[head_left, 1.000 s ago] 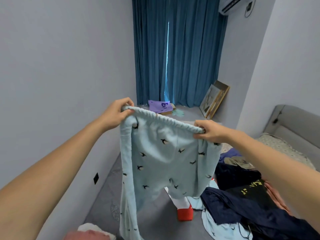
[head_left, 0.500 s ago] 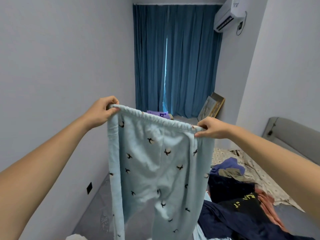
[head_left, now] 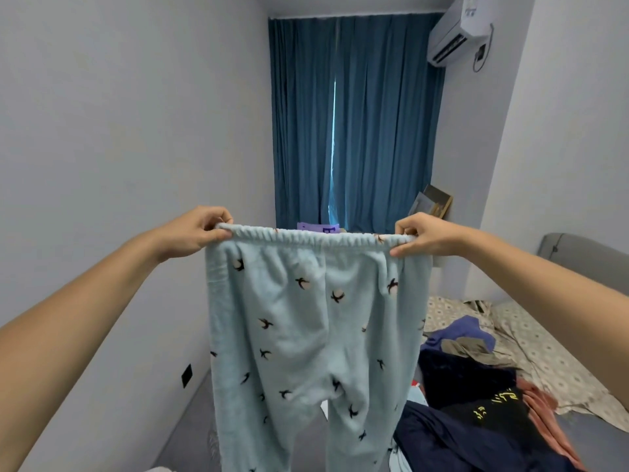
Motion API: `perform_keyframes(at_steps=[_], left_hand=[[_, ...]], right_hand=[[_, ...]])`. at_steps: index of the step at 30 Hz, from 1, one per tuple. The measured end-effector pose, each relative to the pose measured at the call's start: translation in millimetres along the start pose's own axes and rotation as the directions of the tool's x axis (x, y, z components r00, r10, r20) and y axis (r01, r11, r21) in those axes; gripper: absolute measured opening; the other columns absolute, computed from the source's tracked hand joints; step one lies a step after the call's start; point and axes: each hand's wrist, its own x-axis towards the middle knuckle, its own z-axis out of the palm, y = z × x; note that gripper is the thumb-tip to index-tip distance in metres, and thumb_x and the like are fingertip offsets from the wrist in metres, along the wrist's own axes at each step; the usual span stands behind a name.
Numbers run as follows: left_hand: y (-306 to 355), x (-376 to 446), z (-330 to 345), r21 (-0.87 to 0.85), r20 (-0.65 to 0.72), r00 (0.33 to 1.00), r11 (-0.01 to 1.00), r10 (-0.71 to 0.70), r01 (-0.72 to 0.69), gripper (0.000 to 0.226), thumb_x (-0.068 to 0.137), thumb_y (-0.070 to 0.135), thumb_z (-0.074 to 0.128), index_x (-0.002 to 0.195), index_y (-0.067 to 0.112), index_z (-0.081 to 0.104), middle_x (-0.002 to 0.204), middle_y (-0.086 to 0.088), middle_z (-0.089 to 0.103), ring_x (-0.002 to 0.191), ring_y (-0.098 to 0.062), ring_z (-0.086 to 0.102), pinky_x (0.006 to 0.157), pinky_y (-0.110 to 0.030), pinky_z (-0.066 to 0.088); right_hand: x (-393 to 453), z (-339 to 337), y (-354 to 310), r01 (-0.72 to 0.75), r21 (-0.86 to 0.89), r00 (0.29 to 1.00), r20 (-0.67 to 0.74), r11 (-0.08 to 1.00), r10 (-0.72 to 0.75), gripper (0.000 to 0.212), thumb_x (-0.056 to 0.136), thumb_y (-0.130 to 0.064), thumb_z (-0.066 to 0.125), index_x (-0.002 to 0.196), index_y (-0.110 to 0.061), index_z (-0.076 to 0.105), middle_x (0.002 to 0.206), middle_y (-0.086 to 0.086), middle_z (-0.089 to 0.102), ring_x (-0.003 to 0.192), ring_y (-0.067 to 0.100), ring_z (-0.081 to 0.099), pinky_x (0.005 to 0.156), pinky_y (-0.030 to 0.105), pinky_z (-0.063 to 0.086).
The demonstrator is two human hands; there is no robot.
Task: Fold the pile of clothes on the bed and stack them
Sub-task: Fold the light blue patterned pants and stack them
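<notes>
Light blue pyjama trousers (head_left: 299, 328) with a small dark bird print hang in the air in front of me. My left hand (head_left: 197, 233) pinches the left end of the elastic waistband and my right hand (head_left: 422, 238) pinches the right end. The waistband is stretched level between them and both legs dangle down past the frame's bottom edge. On the bed at the lower right lies the pile of clothes (head_left: 476, 403): dark navy pieces, a black one with yellow lettering, a pink one and a blue one.
The bed (head_left: 558, 356) with a patterned sheet and grey headboard (head_left: 578, 253) fills the right side. Blue curtains (head_left: 354, 124) hang straight ahead, with picture frames (head_left: 432, 202) leaning on the wall beside them. A wall stands close on the left, with grey floor (head_left: 190, 420) below.
Both hands have lifted the trousers higher and pulled apart, so the waistband now runs level and taut. My view has tilted upward.
</notes>
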Motion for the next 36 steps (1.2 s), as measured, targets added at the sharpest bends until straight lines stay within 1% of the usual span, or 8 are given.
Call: perform_keyframes(at_steps=[4, 9, 14, 17, 20, 23, 32, 36], left_hand=[[-7, -3, 8, -0.042, 0.051, 0.998, 0.999, -0.026, 0.028, 0.007, 0.103, 0.010, 0.064, 0.096, 0.008, 0.063, 0.081, 0.000, 0.061, 0.078, -0.014, 0.048, 0.071, -0.035, 0.035], [-15, -3, 13, -0.080, 0.072, 0.996, 0.995, -0.060, 0.066, 0.006, 0.102, 0.012, 0.066, 0.097, 0.010, 0.065, 0.085, -0.002, 0.065, 0.081, -0.016, 0.052, 0.075, -0.036, 0.037], [-19, 10, 24, -0.044, -0.166, 0.983, 0.996, -0.085, 0.078, 0.010, 0.100, 0.008, 0.066, 0.091, 0.012, 0.063, 0.077, 0.001, 0.059, 0.073, -0.015, 0.049, 0.068, -0.033, 0.038], [-24, 16, 27, -0.107, -0.220, 0.967, 0.989, -0.125, 0.103, 0.008, 0.101, 0.009, 0.065, 0.093, 0.011, 0.063, 0.080, -0.001, 0.061, 0.074, -0.015, 0.052, 0.070, -0.033, 0.041], [-29, 17, 37, -0.294, -0.213, 0.960, 0.949, -0.184, 0.117, 0.010, 0.100, 0.007, 0.066, 0.093, 0.013, 0.063, 0.079, 0.003, 0.063, 0.073, -0.011, 0.055, 0.068, -0.030, 0.044], [-38, 14, 70, -0.448, -0.187, 0.931, 0.871, -0.314, 0.204, 0.013, 0.098, 0.008, 0.068, 0.091, 0.018, 0.063, 0.079, 0.003, 0.062, 0.072, -0.012, 0.053, 0.061, -0.028, 0.041], [-79, -12, 185, -0.482, -0.256, 0.750, 0.753, -0.610, 0.448, 0.013, 0.092, 0.014, 0.071, 0.087, 0.017, 0.059, 0.087, -0.006, 0.064, 0.079, -0.020, 0.055, 0.064, -0.031, 0.041], [-82, -13, 210, -0.460, -0.270, 0.713, 0.737, -0.648, 0.495, 0.012, 0.094, 0.014, 0.070, 0.088, 0.017, 0.059, 0.097, -0.005, 0.064, 0.090, -0.024, 0.059, 0.079, -0.034, 0.045]], right_hand=[[0, -7, -2, 0.030, 0.102, 0.999, -0.025, 0.994, -0.027, 0.045, 0.075, -0.045, 0.092, 0.075, -0.016, 0.058, 0.068, 0.000, 0.054, 0.065, 0.014, 0.047, 0.061, 0.036, 0.033], [-5, -7, -3, 0.066, 0.257, 0.975, -0.221, 0.964, -0.007, 0.035, 0.079, -0.019, 0.091, 0.078, -0.005, 0.059, 0.069, 0.002, 0.054, 0.067, 0.013, 0.047, 0.063, 0.031, 0.033], [-5, -3, -5, 0.066, 0.315, 0.961, -0.276, 0.947, 0.025, 0.027, 0.084, -0.014, 0.087, 0.089, -0.002, 0.062, 0.079, 0.004, 0.060, 0.073, 0.014, 0.051, 0.067, 0.031, 0.040], [-3, -4, 0, 0.029, 0.362, 0.939, -0.330, 0.932, 0.099, 0.026, 0.084, -0.021, 0.088, 0.102, -0.011, 0.071, 0.094, 0.003, 0.070, 0.083, 0.014, 0.065, 0.077, 0.032, 0.052], [-1, 2, 11, -0.127, 0.449, 0.958, -0.177, 0.884, 0.227, 0.029, 0.082, -0.035, 0.088, 0.095, -0.010, 0.080, 0.095, 0.010, 0.079, 0.088, 0.027, 0.077, 0.077, 0.041, 0.063], [2, 28, 17, -0.323, 0.521, 0.918, -0.032, 0.790, 0.396, 0.046, 0.071, -0.047, 0.093, 0.092, -0.008, 0.080, 0.089, 0.006, 0.080, 0.081, 0.022, 0.079, 0.066, 0.034, 0.062], [9, 144, 26, -0.578, 0.616, 0.751, 0.145, 0.536, 0.644, 0.066, 0.065, -0.033, 0.097, 0.109, 0.002, 0.061, 0.091, 0.016, 0.076, 0.068, 0.028, 0.077, 0.051, 0.035, 0.060], [15, 171, 22, -0.607, 0.615, 0.734, 0.190, 0.503, 0.652, 0.071, 0.069, -0.026, 0.095, 0.119, 0.007, 0.058, 0.107, 0.024, 0.073, 0.088, 0.038, 0.076, 0.079, 0.053, 0.064]])
